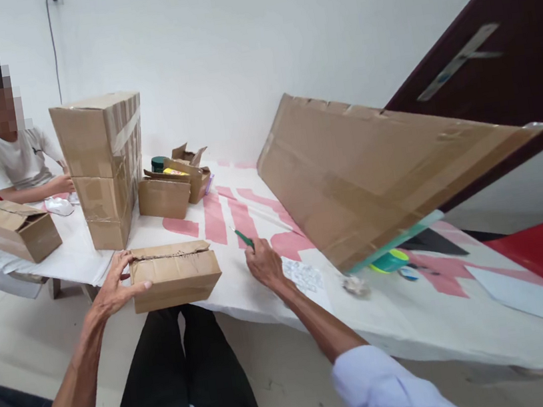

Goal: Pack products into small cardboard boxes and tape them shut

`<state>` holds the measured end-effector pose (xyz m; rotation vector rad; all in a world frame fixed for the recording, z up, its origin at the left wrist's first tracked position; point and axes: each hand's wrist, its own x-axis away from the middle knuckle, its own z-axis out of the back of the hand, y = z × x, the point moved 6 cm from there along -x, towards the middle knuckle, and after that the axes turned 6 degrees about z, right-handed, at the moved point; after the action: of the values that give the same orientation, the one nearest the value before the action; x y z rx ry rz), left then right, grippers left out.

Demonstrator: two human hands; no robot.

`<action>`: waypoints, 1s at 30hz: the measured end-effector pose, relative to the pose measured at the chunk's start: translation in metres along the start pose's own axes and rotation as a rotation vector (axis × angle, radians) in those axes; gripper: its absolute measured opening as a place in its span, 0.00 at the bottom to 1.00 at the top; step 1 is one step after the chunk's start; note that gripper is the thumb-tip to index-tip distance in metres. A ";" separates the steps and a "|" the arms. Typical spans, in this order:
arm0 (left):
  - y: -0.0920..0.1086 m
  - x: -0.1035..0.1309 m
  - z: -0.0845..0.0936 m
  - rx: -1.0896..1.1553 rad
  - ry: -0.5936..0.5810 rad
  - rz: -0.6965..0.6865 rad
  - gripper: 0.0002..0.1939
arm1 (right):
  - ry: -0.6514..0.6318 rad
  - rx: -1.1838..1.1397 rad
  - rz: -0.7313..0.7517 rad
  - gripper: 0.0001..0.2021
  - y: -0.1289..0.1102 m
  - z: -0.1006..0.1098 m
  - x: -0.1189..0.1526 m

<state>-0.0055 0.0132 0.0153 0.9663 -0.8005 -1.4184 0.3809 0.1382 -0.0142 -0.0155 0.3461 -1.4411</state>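
In front of me at the table's near edge lies a small brown cardboard box (176,281), with a rough, uneven slit running along its top. My left hand (117,284) grips its left end, thumb on the front side and fingers at the back corner. To the right of the box, apart from it, my right hand (264,263) is closed round a slim green-handled tool (243,238). A thin pale tip sticks out of the handle toward the upper left. Beneath my right wrist, a sheet with a grey pattern (304,274) lies on the table.
A tall taped carton stack (100,173) stands behind the box, with open small boxes (164,195) beside it. Another box (20,229) sits at left near a seated person (17,158). A large cardboard panel (377,162) leans at right, near a tape roll (389,261).
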 end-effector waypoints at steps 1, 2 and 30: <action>0.000 0.000 0.000 0.001 -0.005 -0.001 0.33 | 0.049 -0.114 0.080 0.20 -0.013 0.013 -0.001; 0.001 0.000 0.000 0.000 -0.006 -0.003 0.33 | 0.088 -0.253 0.191 0.19 -0.029 0.027 -0.001; 0.003 0.007 -0.003 0.010 -0.011 -0.010 0.37 | -0.216 0.052 1.014 0.17 -0.222 0.094 0.013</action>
<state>-0.0014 0.0067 0.0158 0.9717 -0.8129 -1.4308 0.1898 0.0761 0.1205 0.0421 0.0958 -0.4345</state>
